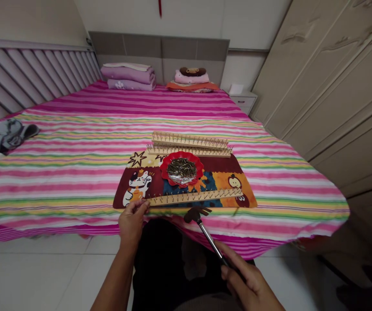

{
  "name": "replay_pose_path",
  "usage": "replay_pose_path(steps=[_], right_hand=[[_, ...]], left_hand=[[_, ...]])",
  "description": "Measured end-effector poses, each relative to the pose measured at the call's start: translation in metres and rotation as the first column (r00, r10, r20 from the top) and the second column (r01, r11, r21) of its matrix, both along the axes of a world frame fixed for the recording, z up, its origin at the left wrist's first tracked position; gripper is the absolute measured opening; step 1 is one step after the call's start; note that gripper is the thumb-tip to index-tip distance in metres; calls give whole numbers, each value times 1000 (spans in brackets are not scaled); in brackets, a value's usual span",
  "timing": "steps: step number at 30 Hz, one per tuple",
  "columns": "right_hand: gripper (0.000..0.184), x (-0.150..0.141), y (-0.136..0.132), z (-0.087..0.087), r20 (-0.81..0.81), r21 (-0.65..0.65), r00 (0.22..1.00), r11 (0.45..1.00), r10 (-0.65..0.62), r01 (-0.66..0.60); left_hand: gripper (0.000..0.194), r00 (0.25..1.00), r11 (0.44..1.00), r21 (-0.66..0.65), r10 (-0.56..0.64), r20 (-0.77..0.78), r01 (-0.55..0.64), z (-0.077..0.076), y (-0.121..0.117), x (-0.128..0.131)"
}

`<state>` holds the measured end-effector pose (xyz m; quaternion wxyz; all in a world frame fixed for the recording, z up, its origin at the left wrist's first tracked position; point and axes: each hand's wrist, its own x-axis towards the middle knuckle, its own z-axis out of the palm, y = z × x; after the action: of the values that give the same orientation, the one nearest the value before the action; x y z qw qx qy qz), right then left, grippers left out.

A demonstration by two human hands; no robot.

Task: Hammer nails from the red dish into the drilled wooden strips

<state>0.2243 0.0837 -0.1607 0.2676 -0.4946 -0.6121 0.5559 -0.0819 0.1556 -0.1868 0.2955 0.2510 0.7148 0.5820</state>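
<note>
My left hand (133, 219) pinches the left end of a narrow wooden strip (192, 198) that has a row of nails standing up along it. In my right hand (242, 276) is a claw hammer (209, 237), gripped by its dark handle, with the head just below the strip and apart from it. Behind the strip sits a red scalloped bowl (164, 173) full of loose nails (182, 170). Further back lie more wooden strips (189, 150) studded with nails. A patterned mat (155, 172) is under the bowl and the near strip.
The mat lies on a bed with a striped sheet (76, 172). Folded purple bedding (129, 77) and a pile of pillows (191, 80) rest by the headboard. Grey clothing (6, 137) lies at the left. A wardrobe (335, 95) stands to the right.
</note>
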Motion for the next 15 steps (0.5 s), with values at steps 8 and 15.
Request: replay_pose_path(steps=[8, 15], right_hand=[[52, -14, 14, 10, -16, 108, 995, 989, 103, -101], [46, -58, 39, 35, 42, 186, 977, 960, 208, -212]], left_hand=[[25, 952, 990, -138, -18, -307, -26, 2, -1, 2], [17, 832, 998, -29, -63, -552, 57, -10, 0, 1]])
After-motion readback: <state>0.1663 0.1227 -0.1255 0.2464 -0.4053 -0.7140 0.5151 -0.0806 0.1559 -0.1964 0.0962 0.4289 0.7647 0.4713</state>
